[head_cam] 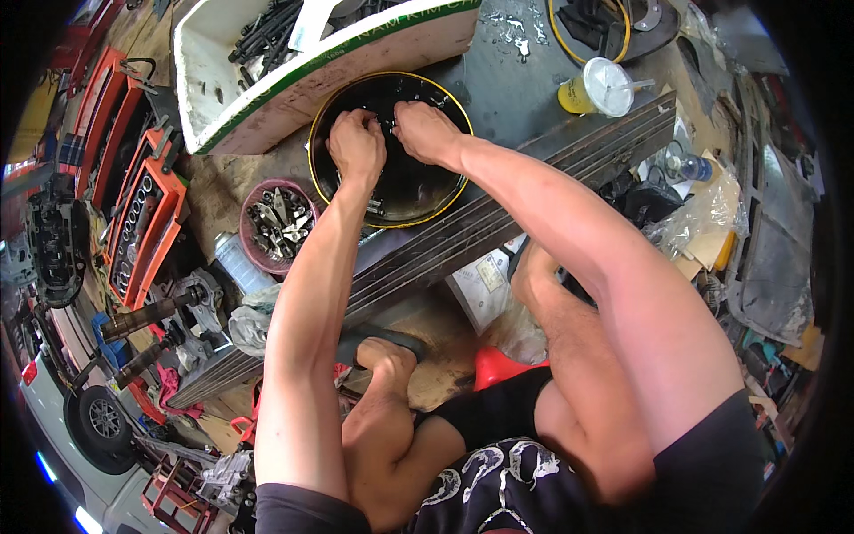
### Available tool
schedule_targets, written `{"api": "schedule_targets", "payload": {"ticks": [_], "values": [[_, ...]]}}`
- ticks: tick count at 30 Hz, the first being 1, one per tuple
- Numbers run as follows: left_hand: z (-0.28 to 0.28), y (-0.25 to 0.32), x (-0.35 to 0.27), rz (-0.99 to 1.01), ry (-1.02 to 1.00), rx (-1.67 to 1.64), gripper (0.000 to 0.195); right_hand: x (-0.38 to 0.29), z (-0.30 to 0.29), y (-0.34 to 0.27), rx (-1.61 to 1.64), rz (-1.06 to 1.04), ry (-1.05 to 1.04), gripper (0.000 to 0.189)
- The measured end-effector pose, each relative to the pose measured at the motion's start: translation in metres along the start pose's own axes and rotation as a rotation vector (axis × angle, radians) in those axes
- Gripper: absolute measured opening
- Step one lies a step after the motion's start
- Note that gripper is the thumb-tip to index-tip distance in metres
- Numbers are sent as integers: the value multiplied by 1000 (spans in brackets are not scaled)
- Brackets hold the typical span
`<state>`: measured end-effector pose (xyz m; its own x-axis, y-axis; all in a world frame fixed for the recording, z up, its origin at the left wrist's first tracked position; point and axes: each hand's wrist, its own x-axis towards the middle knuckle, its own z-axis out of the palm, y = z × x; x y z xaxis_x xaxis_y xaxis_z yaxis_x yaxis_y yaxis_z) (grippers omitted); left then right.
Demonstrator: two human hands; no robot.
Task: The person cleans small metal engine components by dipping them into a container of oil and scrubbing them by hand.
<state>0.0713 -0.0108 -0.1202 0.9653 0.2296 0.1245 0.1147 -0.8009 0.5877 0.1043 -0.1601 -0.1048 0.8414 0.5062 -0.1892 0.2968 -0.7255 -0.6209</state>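
Both hands are over a round black pan with a yellow rim, which holds dark liquid. My left hand is in the pan's left half, fingers curled down and thumb near the forefinger. Close to its right, my right hand has its fingers bent toward the left one. The fingertips are mostly hidden, so whether either hand pinches a small part cannot be told. Small metal parts lie at the pan's lower left. Just left of the pan stands a pink plastic basket filled with small metal engine parts, seemingly rocker arms.
Behind the pan stands a white foam box with black bolts. A lidded plastic cup with a straw stands right. An aerosol can lies beside the basket. An orange toolbox is at left. A grooved metal edge runs in front.
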Motion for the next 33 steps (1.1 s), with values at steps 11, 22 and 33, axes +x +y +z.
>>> {"api": "schedule_targets", "payload": {"ticks": [11, 22, 33], "values": [[-2, 6, 1, -48, -45, 11, 14, -1, 0, -1, 5, 33, -26, 18], [-2, 0, 0, -48, -29, 33, 13, 1, -1, -4, 11, 37, -39, 19], [-7, -1, 1, 9, -7, 39, 14, 0, -3, -8, 37, 41, -44, 19]]}}
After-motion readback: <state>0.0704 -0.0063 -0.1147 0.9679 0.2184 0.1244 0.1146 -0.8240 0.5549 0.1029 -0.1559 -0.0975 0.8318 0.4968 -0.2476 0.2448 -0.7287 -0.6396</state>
